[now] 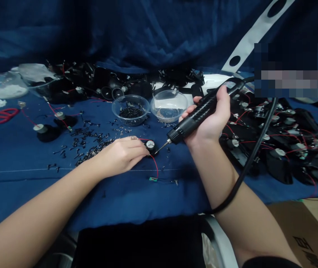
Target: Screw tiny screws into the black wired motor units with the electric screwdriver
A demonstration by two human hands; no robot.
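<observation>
My left hand lies on the blue cloth with its fingers closed on a small round black part that has a white disc on top and a red wire trailing toward me. My right hand is wrapped round a black electric screwdriver, held slanted. Its metal tip points down-left and sits just right of the round part. The tool's black cable loops over my right forearm.
Two clear plastic bowls stand behind: one with black screws, one nearly empty. Loose screws scatter to the left. Several finished black parts with red wires pile on the right. Red scissors lie far left. A cardboard box sits lower right.
</observation>
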